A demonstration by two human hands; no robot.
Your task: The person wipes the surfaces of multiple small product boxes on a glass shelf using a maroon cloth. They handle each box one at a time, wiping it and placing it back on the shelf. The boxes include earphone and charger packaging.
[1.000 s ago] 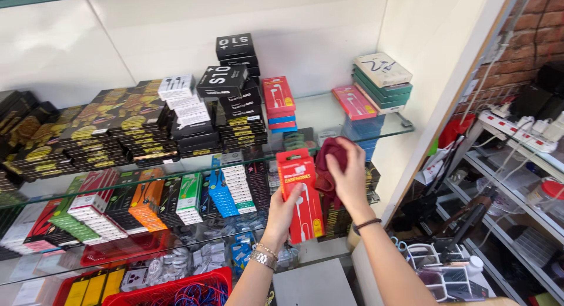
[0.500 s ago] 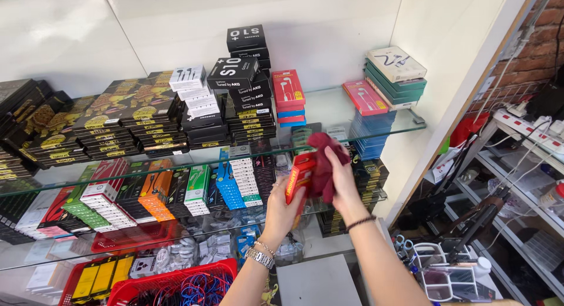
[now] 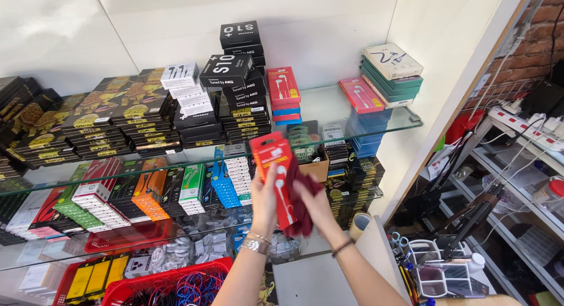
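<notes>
My left hand (image 3: 264, 201) holds up a red earphone box (image 3: 275, 172) in front of the glass shelves. My right hand (image 3: 314, 207) presses a dark red cloth (image 3: 303, 195) against the right side of that box. A watch and bracelets sit on my left wrist, a thin band on my right. Behind the box, the upper glass shelf (image 3: 329, 115) carries a stack of similar red and blue earphone boxes (image 3: 284, 94) and black boxes (image 3: 235, 77).
Black and yellow packages (image 3: 111, 121) fill the upper shelf's left. Coloured cable packs (image 3: 147, 191) line the middle shelf. A red basket of cables (image 3: 176, 282) sits low. A wire rack with power strips (image 3: 523, 129) stands right. A tape roll (image 3: 359, 225) lies near my right arm.
Both hands moved the red box left and slightly lower across the view. The cloth has shifted from the box's top to its right side.
</notes>
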